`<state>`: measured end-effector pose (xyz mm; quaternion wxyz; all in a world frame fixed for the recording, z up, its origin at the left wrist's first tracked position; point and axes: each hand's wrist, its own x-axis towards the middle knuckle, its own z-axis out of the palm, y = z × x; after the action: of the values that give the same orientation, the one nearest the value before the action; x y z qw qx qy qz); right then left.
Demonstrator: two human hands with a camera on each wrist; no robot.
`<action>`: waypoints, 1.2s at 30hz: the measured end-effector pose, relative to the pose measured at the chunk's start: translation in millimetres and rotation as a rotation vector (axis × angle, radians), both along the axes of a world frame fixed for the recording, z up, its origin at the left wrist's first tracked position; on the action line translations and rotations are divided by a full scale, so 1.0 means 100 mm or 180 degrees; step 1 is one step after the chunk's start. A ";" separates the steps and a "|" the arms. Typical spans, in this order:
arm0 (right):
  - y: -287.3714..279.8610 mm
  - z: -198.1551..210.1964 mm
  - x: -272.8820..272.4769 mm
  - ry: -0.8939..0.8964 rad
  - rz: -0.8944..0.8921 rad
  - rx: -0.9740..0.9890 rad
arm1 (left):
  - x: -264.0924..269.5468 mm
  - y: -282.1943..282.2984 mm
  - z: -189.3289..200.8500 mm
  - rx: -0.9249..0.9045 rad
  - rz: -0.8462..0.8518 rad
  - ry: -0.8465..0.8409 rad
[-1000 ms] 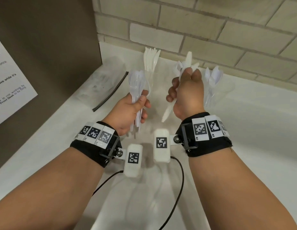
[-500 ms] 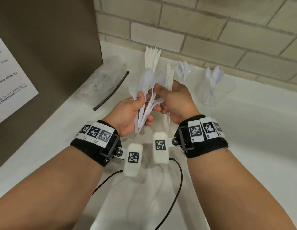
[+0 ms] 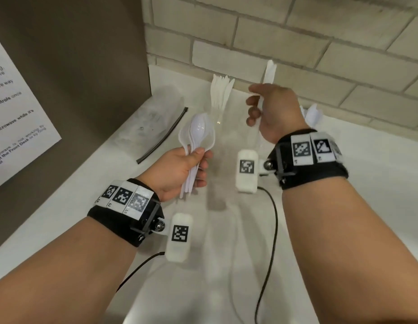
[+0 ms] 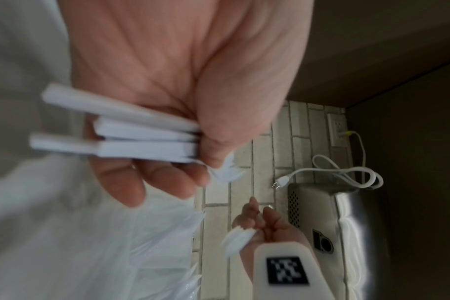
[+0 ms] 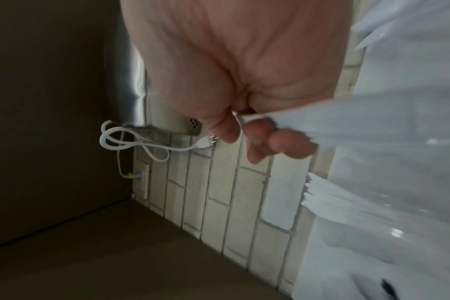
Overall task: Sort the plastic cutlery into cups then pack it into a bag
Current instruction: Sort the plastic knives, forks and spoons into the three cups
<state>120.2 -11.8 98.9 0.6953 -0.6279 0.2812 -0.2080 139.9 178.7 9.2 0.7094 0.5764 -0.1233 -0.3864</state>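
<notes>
My left hand point(image 3: 198, 163) grips a bundle of white plastic spoons point(image 3: 200, 130) by their handles, bowls up, above the white counter point(image 3: 371, 206). The left wrist view shows those handles point(image 4: 144, 132) in its curled fingers. Up and to the right, my right hand point(image 3: 257, 101) pinches a white plastic knife point(image 3: 270, 72), blade up, near the brick wall. Between the hands stands a clear cup of knives point(image 3: 221, 93). Another cup of white cutlery point(image 3: 312, 113) is mostly hidden behind my right wrist.
A clear plastic bag point(image 3: 154, 113) with a black zip strip point(image 3: 164, 134) lies at the back left against a brown panel point(image 3: 74, 54). A steel appliance point(image 4: 334, 213) and a loose white power cord point(image 4: 347, 172) sit by the wall. Black cables point(image 3: 271, 230) trail over the counter.
My right hand came from the back cups to the left hand's bundle, took the knife out of it, and has moved up and right. The left hand keeps only spoons.
</notes>
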 end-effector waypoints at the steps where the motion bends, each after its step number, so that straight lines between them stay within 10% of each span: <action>1: -0.04 0.05 0.10 -0.0061 0.0059 -0.0054 | 0.03 0.00 0.01 0.0069 0.0089 0.0047; 10: -0.18 -0.13 0.85 -0.1341 0.0088 -0.0878 | 0.25 -0.02 0.03 0.0187 0.0495 0.0196; 20: -0.29 -0.37 1.03 0.0783 0.0018 -0.1650 | 0.24 -0.05 -0.05 0.0178 0.0380 0.0258; 36: 0.38 -0.48 -0.35 0.0653 0.0548 -0.1440 | -0.08 -0.23 0.15 -0.0037 -0.0092 0.0295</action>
<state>85.6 26.2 51.1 0.5202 -0.8068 0.2422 -0.1410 131.5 156.0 23.9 0.7120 0.5519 -0.1008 -0.4221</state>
